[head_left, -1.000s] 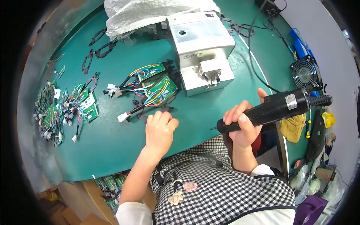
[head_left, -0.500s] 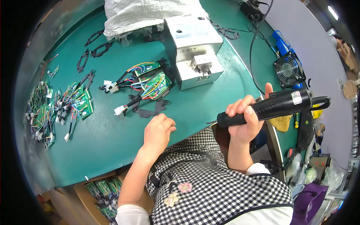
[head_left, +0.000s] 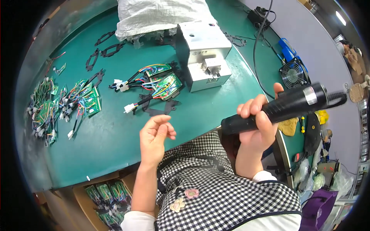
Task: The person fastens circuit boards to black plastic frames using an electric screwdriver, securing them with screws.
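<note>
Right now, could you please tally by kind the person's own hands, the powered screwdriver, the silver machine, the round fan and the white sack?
Hands, left hand and right hand: 2
Black powered screwdriver: 1
Silver machine: 1
Round fan: 1
White sack: 1
Total: 6

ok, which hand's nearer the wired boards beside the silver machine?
Left. Left hand: on the near side of the boards. Right hand: off to their right, gripping the black tool.
</note>
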A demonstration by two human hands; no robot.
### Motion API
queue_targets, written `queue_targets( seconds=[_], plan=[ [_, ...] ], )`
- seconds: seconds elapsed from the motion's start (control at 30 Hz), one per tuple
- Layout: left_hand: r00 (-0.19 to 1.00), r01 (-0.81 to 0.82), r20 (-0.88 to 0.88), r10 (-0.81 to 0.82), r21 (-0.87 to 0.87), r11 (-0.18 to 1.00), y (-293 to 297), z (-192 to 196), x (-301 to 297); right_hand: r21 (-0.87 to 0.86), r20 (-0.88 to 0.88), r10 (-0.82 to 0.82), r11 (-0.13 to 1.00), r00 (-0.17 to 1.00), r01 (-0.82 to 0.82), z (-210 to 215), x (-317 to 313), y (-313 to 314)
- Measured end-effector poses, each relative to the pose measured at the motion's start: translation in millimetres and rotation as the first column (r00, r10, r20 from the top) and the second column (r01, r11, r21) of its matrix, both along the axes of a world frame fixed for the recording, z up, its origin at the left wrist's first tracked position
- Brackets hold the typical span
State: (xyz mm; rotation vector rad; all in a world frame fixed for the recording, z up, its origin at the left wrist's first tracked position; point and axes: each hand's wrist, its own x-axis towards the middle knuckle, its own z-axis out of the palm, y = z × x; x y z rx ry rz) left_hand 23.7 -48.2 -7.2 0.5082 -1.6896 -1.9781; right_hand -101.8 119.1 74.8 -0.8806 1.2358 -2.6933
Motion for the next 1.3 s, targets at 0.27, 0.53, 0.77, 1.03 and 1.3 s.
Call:
queue_targets(
  seconds=[0.27,0.53,0.77,1.03,1.3],
  plan=[
    [0.955,0.252,-0.296,0.021,0.848,0.467,34,-11,0,-0.257,0.003,0.187,0.949,0.982,-0.18,-9,29,-36],
    [0.971,0.18,-0.234,0.039,0.834,0.521,38,-9,-4,-0.249,0.024,0.175,0.955,0.984,-0.164,-16,24,-38],
    [0.998,0.061,0.019,-0.06,-0.039,0.997,26,3,0,-0.158,0.136,0.13,0.981,0.982,-0.108,-18,20,-33],
    [0.961,0.149,0.196,0.196,-0.961,0.231,-22,-15,8,-0.213,0.092,-0.006,0.977,0.996,0.025,-17,9,-29],
    [0.978,0.115,0.178,0.107,-0.892,0.437,-15,-2,18,-0.132,0.122,-0.036,0.99,0.992,0.052,-17,18,-41]
  ],
)
